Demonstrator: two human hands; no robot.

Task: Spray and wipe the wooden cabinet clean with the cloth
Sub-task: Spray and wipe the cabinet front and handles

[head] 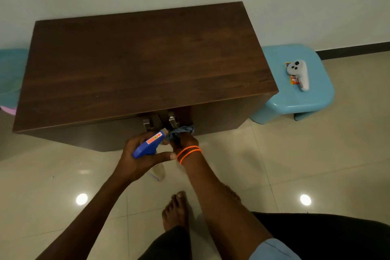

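Cabinet (145,65) is sitting vs the wall, w/ a stool (295,99) off its right end carrying a controller (298,74). Left hand (140,155) is gripping the sprayer (148,143) at the cabinet's front edge, near the handles (160,122). Right hand (183,139) is bunching the cloth (180,131) beside it.

Honestly not much here you can actually read. The spray bottle (149,144) has an orange-red label on top of its blue trigger head with a white arrow and some tiny print, but it's way too small and blurry to make out any words. Off to the right of the bottle, on the blue stool (304,99), there's a small orange and yellow packet (293,80) tucked under a white controller (299,74); it shows chunky white lettering, mostly covered, so I can't tell what it says. No numbers or brand names legible anywhere
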